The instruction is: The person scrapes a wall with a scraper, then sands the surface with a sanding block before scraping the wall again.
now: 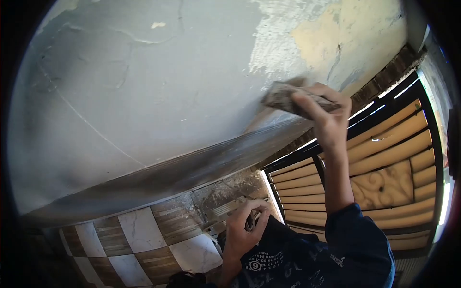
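High against the wall, my right hand (331, 108) grips a dusty grey-brown sanding block (288, 98), thumb on the near side and fingers over the far edge. The block is at the wall (182, 86), beside a patch of rough white and yellowish old paint (312, 36); motion blurs its edge. Low in front of my chest, my left hand (245, 228) is closed, its fingers curled towards the thumb. Something dark shows between them, too small to name.
A dark band (158, 185) runs along the wall's base. Below lies a checkered tile floor (141, 228) with pale debris near the wall. A dusty light-coloured object (223, 211) rests behind my left hand. On the right stands a metal gate (379, 163) with yellowish panels.
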Motion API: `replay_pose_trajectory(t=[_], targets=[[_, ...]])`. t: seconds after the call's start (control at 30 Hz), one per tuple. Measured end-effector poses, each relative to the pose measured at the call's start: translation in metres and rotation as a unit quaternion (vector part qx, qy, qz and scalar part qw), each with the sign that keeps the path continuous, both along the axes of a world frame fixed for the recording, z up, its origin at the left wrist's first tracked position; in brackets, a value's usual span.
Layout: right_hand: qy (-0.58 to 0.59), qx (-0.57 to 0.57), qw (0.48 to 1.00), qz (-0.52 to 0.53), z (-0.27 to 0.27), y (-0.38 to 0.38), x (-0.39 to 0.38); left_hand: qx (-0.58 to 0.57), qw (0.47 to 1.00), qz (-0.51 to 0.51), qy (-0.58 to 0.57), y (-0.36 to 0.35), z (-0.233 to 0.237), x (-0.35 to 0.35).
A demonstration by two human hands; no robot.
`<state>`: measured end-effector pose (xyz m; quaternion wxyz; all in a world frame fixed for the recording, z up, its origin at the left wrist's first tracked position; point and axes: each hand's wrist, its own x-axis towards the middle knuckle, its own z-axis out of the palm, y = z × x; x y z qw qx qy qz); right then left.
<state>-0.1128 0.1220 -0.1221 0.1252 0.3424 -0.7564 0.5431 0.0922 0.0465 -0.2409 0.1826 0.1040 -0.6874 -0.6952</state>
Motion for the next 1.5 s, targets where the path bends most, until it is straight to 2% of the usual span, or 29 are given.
replay_pose_trajectory(t=[0.07,0.13,0.17,0.3,0.4,0.47,0.53,0.6,0.67,0.77,0.83,0.93,1.03,1.13,1.2,1.3,1.37,1.47,1.5], targets=[[0.01,-0.003,1.0,0.012,0.001,-0.006,0.007,0.008,1.0,-0.01,-0.016,0.001,0.004,-0.001],[-0.006,0.011,1.0,-0.024,0.003,0.002,0.007,-0.02,0.999,-0.018,0.029,0.0,0.006,-0.004],[-0.06,-0.033,0.997,-0.022,-0.002,0.007,0.004,-0.019,0.999,-0.012,0.031,-0.002,0.007,-0.004],[-0.092,-0.044,0.995,-0.019,-0.003,0.008,0.0,0.027,0.999,-0.015,0.025,0.001,0.005,-0.008],[-0.023,0.005,1.0,-0.014,-0.002,0.015,-0.005,0.016,0.998,-0.048,0.037,0.008,0.0,-0.018],[-0.054,-0.032,0.998,-0.008,-0.003,0.01,-0.008,0.0,0.997,-0.055,0.057,0.009,0.0,-0.022],[0.002,0.009,1.0,0.02,0.001,0.0,-0.002,0.014,0.997,-0.081,0.007,0.012,0.003,-0.022],[-0.032,-0.001,0.999,0.024,0.002,-0.001,0.003,-0.001,0.996,-0.085,0.001,0.01,0.007,-0.021],[-0.104,-0.06,0.993,0.008,-0.005,0.005,-0.001,-0.012,0.997,-0.075,0.005,0.007,0.006,-0.021],[-0.059,-0.031,0.998,0.018,0.002,-0.007,0.004,0.036,0.998,-0.052,0.004,0.011,0.0,-0.019],[-0.03,-0.001,0.999,0.011,0.0,-0.008,0.005,-0.02,0.998,-0.06,0.02,0.006,0.005,-0.02],[-0.118,-0.072,0.99,-0.014,-0.006,0.005,-0.001,0.024,0.999,-0.044,0.018,0.001,-0.005,-0.012],[-0.098,-0.052,0.994,-0.004,-0.005,0.01,-0.005,0.039,0.997,-0.06,-0.021,-0.002,-0.007,-0.015],[-0.052,-0.003,0.998,-0.022,-0.005,0.016,-0.007,0.022,0.997,-0.071,0.027,0.007,-0.009,-0.025],[-0.084,-0.044,0.995,-0.014,-0.002,0.012,-0.005,0.026,0.996,-0.084,0.016,0.007,-0.003,-0.026],[-0.014,-0.004,1.0,0.021,0.003,-0.003,-0.002,0.022,0.994,-0.107,-0.008,0.011,0.002,-0.034],[-0.025,-0.009,1.0,0.01,0.003,0.003,-0.002,0.006,0.994,-0.107,-0.03,0.009,0.004,-0.033],[-0.094,-0.061,0.994,0.006,-0.001,0.01,-0.008,0.016,0.997,-0.074,0.016,0.006,0.0,-0.031],[-0.06,-0.03,0.998,0.008,0.004,0.004,-0.007,0.05,0.997,-0.064,0.009,0.008,-0.006,-0.032]])
